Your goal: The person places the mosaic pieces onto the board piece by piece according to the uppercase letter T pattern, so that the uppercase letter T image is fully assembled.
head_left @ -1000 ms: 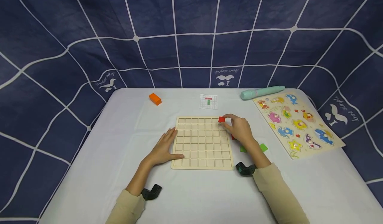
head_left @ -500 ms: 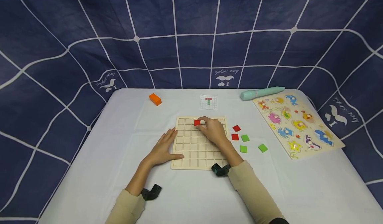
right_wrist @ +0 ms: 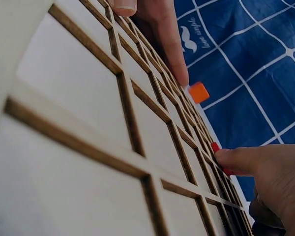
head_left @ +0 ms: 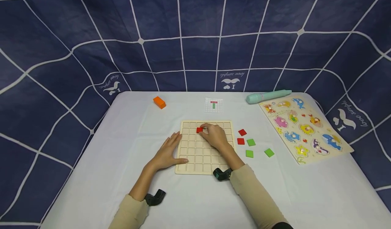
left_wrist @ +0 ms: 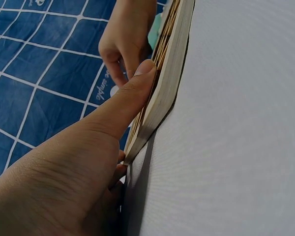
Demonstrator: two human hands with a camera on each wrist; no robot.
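The right hand (head_left: 215,136) pinches a red tile (head_left: 199,130) over the grid board's (head_left: 199,151) far rows; the left hand (head_left: 166,156), fingers extended, rests at its edge. Placing seems the step, likely calling for squaring the tile, then release.

Red tile (head_left: 199,130); pale gridded board (head_left: 198,151); white-lined navy cloth (head_left: 200,54).

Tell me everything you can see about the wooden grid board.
The grid board looks like pale wood: square cells divided by raised, brown-sided strips, within a plain border. It lies flat on the white table. The left hand rests at its left edge; the right hand pinches a red tile at its far half.
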